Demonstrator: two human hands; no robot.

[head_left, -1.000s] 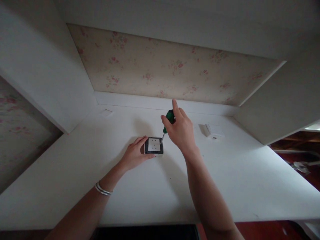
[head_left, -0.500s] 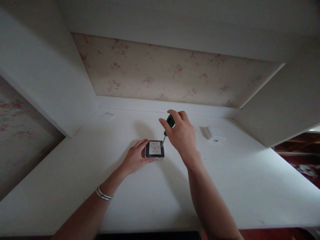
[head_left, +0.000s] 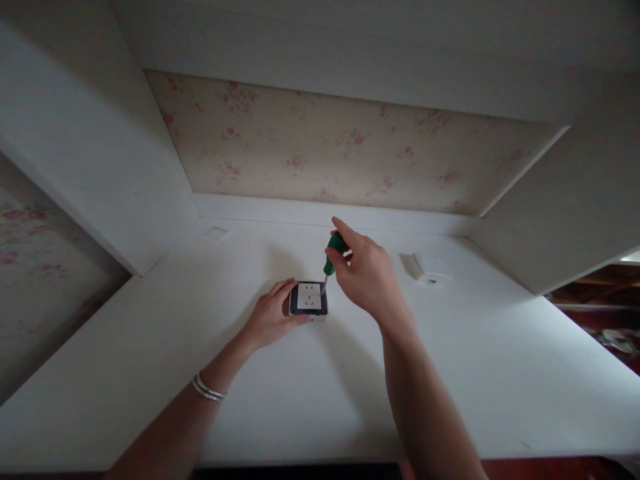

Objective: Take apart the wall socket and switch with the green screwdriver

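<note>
A wall socket (head_left: 309, 297) with a white face and a dark surround sits on a white box base on the white tabletop. My left hand (head_left: 273, 315) grips it from the left, fingers at the far edge and thumb along the near side. In my right hand (head_left: 364, 268) is a screwdriver (head_left: 331, 263) with a green handle, held between thumb and fingers. Its metal shaft slants down, and the tip meets the right edge of the socket; the exact contact point is too small to make out.
A white box-like part (head_left: 431, 267) lies to the right on the tabletop (head_left: 280, 407). At the back left is a flat white frame (head_left: 216, 234). White side panels and a floral-papered back wall (head_left: 320, 143) enclose the far side.
My right hand has turned around the screwdriver handle, its thumb now against the handle and the index finger stretched over it. My left hand and the socket have hardly moved.
</note>
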